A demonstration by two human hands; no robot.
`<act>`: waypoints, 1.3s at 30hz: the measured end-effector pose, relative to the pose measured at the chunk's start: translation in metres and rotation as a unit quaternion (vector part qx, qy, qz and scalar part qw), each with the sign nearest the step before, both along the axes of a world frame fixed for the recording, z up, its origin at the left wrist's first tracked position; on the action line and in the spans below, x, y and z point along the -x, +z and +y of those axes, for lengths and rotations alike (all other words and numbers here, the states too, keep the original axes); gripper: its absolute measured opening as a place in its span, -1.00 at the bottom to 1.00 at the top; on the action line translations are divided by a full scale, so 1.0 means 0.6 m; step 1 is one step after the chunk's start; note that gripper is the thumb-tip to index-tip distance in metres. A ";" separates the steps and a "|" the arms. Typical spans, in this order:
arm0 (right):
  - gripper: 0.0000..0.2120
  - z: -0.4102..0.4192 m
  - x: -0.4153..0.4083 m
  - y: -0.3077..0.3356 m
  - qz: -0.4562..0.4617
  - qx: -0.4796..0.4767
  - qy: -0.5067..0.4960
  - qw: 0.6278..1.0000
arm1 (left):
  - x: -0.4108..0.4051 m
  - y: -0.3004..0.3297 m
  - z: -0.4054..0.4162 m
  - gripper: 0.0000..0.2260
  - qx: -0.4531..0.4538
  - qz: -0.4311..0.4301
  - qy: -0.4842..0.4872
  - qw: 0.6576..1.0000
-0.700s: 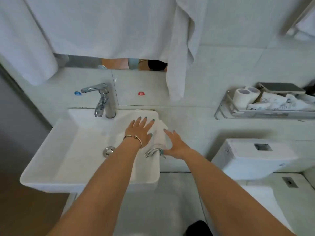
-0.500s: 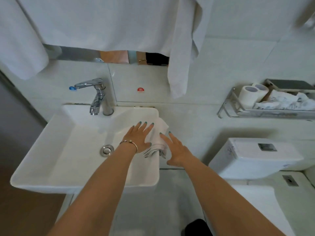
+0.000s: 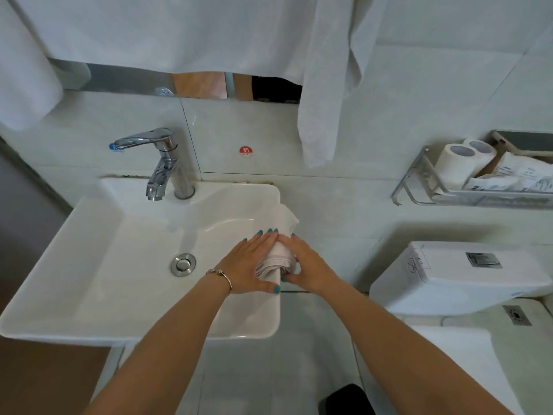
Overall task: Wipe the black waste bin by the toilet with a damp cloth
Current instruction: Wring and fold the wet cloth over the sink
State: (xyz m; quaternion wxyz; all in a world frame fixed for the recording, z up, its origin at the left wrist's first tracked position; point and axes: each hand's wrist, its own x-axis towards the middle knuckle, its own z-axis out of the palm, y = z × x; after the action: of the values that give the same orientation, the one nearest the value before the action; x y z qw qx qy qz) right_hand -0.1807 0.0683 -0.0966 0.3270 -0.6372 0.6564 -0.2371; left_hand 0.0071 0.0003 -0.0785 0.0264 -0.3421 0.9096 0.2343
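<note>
A folded white cloth lies on the right rim of the white sink. My left hand presses against its left side and my right hand against its right side, so both hands close around it. Its far end sticks out past my fingertips. The black waste bin shows only as a dark corner at the bottom edge, on the floor left of the toilet.
A chrome tap stands at the sink's back. White towels hang above. A wall rack on the right holds toilet rolls. The sink drain is left of my hands.
Both hands have come together from either side and closed on the cloth; before, their fingers were spread beside and over it. The camera has moved closer.
</note>
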 end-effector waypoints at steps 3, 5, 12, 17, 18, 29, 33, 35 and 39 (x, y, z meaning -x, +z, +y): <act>-0.19 -0.009 -0.003 0.005 -0.075 0.024 -0.043 0.996 | -0.001 0.003 0.002 0.07 -0.010 0.016 0.005 1.000; -0.21 -0.007 0.001 0.006 -0.080 0.039 -0.044 0.995 | -0.002 0.001 0.007 0.05 -0.013 0.025 0.012 1.000; -0.24 0.008 -0.004 0.015 -0.387 -0.149 -0.172 0.893 | 0.002 0.005 0.015 -0.11 -0.018 0.060 0.042 0.997; 0.07 0.004 -0.044 -0.002 -0.502 -0.252 -0.229 0.795 | -0.007 0.012 0.010 -0.19 -0.008 0.052 0.037 0.998; 0.13 0.004 -0.056 0.001 -0.507 -0.246 -0.222 0.796 | -0.008 0.013 0.010 -0.17 -0.006 0.051 0.031 0.998; -0.15 -0.009 -0.064 0.045 -0.379 0.036 -0.234 0.895 | -0.011 0.032 -0.002 0.13 -0.019 0.090 0.072 0.993; -0.07 0.004 -0.047 0.070 -0.453 0.033 -0.199 0.868 | 0.002 0.059 0.003 0.12 0.022 0.089 0.045 0.995; -0.03 0.023 -0.027 0.094 -0.469 0.015 -0.160 0.868 | 0.005 0.080 0.008 0.13 0.038 0.100 0.032 0.994; 0.00 0.071 0.011 0.165 -0.446 0.007 -0.077 0.892 | 0.016 0.133 0.031 0.09 0.068 0.107 -0.022 0.992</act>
State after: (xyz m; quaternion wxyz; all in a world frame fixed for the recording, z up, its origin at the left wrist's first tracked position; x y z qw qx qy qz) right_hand -0.1871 0.1110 0.0027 0.5617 -0.4143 0.4869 -0.5252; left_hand -0.0025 0.0190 0.0013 -0.0896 -0.2959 0.9282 0.2069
